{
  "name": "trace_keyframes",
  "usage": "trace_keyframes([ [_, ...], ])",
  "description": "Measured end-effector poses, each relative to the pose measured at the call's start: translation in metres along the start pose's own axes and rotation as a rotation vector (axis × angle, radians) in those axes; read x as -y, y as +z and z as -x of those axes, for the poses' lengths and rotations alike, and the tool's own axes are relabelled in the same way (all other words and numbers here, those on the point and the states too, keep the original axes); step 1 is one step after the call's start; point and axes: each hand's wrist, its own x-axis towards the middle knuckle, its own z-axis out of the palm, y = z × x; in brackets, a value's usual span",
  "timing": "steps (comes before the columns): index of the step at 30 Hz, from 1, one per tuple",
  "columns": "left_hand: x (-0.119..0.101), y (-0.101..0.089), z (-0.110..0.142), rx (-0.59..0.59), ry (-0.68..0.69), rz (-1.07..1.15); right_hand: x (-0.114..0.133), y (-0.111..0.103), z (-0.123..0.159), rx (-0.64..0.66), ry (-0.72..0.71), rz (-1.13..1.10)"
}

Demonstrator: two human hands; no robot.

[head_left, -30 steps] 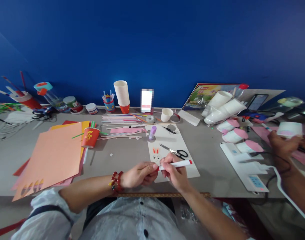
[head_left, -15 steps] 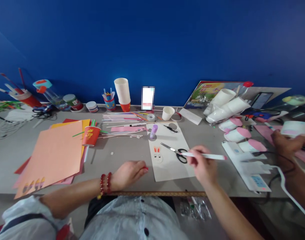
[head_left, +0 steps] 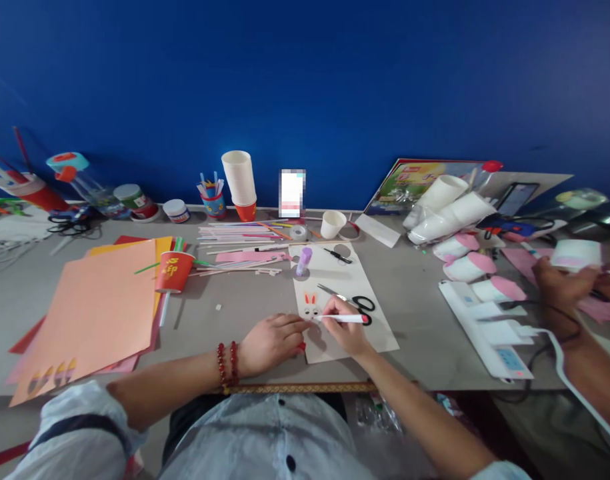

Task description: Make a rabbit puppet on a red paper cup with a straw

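My right hand (head_left: 345, 329) grips a white marker (head_left: 345, 319) with a red end, its tip down at a small rabbit drawing (head_left: 311, 305) on a white sheet (head_left: 379, 337). My left hand (head_left: 272, 341), red bead bracelet at the wrist, rests closed on the sheet's left edge with the marker's red cap (head_left: 301, 346) in its fingers. Black-handled scissors (head_left: 355, 302) lie on the sheet just beyond my right hand. A purple glue stick (head_left: 304, 261) stands at the sheet's far end.
Orange and yellow paper sheets (head_left: 95, 313) and a red cup (head_left: 172, 271) lie at left. Straws (head_left: 245, 237), stacked cups (head_left: 239, 180) and tape (head_left: 299, 233) sit behind. At right are white cups (head_left: 449, 210), a power strip (head_left: 489, 333) and another person's hands (head_left: 565, 283) on a cup.
My right hand pulled the marker off its cap and out to the right, then came back to the rabbit drawing. My left hand kept the red cap and settled beside the sheet.
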Motion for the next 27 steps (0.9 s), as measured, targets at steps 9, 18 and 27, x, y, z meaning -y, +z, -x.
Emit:
trace_keyframes([
  [9,0.0012,0.0026,-0.0010,0.008,-0.025,0.027,-0.0024,0.0035,0.0038,-0.012,-0.025,0.108],
  [18,0.0007,0.0035,-0.0011,0.017,-0.040,-0.002,-0.0021,0.0049,0.0031,0.007,-0.038,0.163],
  [27,0.0007,0.0047,-0.0010,0.015,-0.038,-0.002,-0.0007,0.0044,0.0024,0.011,-0.036,0.148],
])
